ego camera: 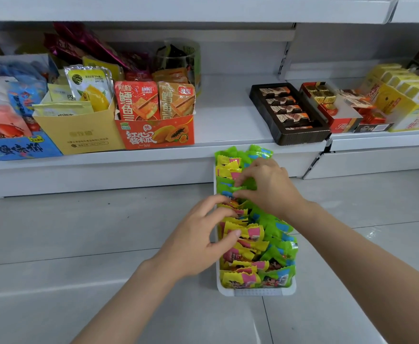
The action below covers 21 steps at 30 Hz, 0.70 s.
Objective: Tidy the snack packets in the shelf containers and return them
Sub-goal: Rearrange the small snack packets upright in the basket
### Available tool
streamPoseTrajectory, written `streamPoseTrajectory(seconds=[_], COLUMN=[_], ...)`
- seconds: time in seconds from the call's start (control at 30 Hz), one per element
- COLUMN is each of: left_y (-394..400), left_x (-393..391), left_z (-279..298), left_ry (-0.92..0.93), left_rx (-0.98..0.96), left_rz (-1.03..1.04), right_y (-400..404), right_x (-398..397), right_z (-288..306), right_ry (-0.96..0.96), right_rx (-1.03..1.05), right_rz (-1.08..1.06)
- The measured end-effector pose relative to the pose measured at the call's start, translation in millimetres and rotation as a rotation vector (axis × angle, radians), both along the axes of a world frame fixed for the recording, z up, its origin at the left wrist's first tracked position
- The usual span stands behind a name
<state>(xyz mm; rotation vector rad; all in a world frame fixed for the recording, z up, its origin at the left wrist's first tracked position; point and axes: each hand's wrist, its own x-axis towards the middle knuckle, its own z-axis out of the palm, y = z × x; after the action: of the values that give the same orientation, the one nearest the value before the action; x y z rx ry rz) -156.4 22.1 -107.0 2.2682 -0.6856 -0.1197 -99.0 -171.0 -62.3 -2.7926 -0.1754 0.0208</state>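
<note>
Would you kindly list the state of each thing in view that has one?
white container: on the floor, off the shelf, full of packets
yellow packets: upright in the left row
green packets: right row, jumbled
left hand: fingers on yellow packets
right hand: pinching a green packet
shelf: bare gap mid-shelf

Right hand [268,187] hides packets beneath; blue box [22,147] cut by left edge; back-shelf bags blurred.
</note>
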Motion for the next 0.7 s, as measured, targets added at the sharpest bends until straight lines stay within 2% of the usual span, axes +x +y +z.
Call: streamPoseTrajectory(seconds=[0.13,0.23,0.3,0.4,0.47,0.57,0.63,0.7], left_y=[0.4,-1.1,-3.5,-3.4,-3.3,-5.4,-5.6,-4.9], left_x=[4.0,6.8,5.8,5.5,8.0,14.7,20.2,26.6], left_z=[-2.6,-6.4,-6.5,-3.7,-3.3,-2.3,-2.9,1.4], left_ry=[0.012,0.005,0.029,0.062,0.065,0.24,0.393,0.462], left_rx=[-0.057,-0.144,-0.191,-0.209,-0.23,-0.358,-0.47,-0.504], left_rz=[0.004,0.011,0.012,0.012,0.022,0.087,0.132,0.186], right_y=[-2.0,1.0,-1.0,-13.4,-26.1,-48.9,-62.5,-70.4], right_x=[6.1,5.3,4.3,0.6,-4.8,-13.6,-16.1,-17.2], right_z=[4.0,11.8,28.0,59.7,72.1,91.7,101.9,107.5], right_ry=[0.068,-0.006,-0.061,-0.026,-0.076,-0.234,-0.308,-0.351], right_rx=[-0.091,-0.044,0.145,0.412,0.621,1.035,1.131,1.114], right_rz=[-0.008,0.106,0.13,-0.036,-0.134,-0.229,-0.255,-0.26])
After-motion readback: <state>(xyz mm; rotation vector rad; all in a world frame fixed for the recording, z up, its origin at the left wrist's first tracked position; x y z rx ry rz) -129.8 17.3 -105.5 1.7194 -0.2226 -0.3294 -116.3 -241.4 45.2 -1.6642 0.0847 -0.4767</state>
